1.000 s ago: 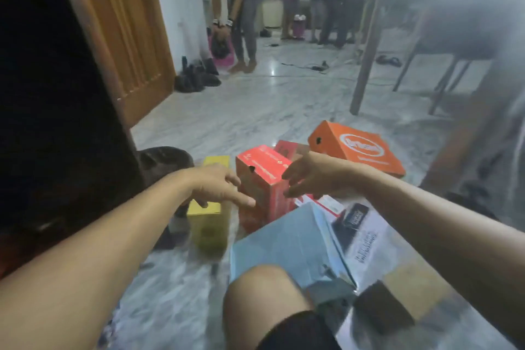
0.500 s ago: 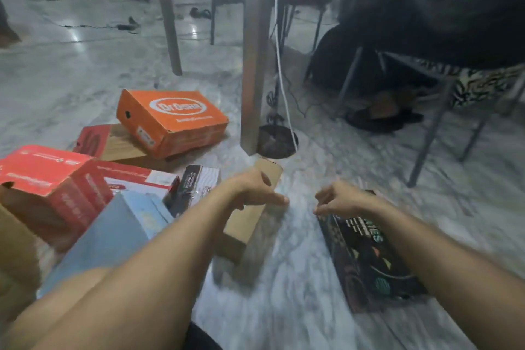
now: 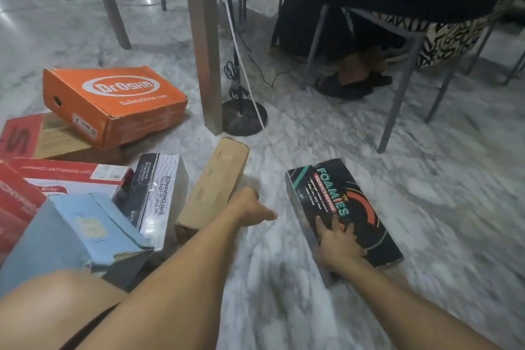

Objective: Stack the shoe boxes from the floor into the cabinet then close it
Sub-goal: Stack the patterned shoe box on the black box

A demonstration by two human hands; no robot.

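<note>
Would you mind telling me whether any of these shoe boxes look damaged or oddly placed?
Yes. The blue box nearest the knee has a torn, ragged lower edge. The orange box sits tilted, propped on a flat brown and red box rather than level on the floor. The rest lie scattered at odd angles.

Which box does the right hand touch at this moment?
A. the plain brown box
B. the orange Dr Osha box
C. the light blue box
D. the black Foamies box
D: the right hand lies with spread fingers on top of the black Foamies box, which lies flat on the floor, apart from the other boxes.
</note>
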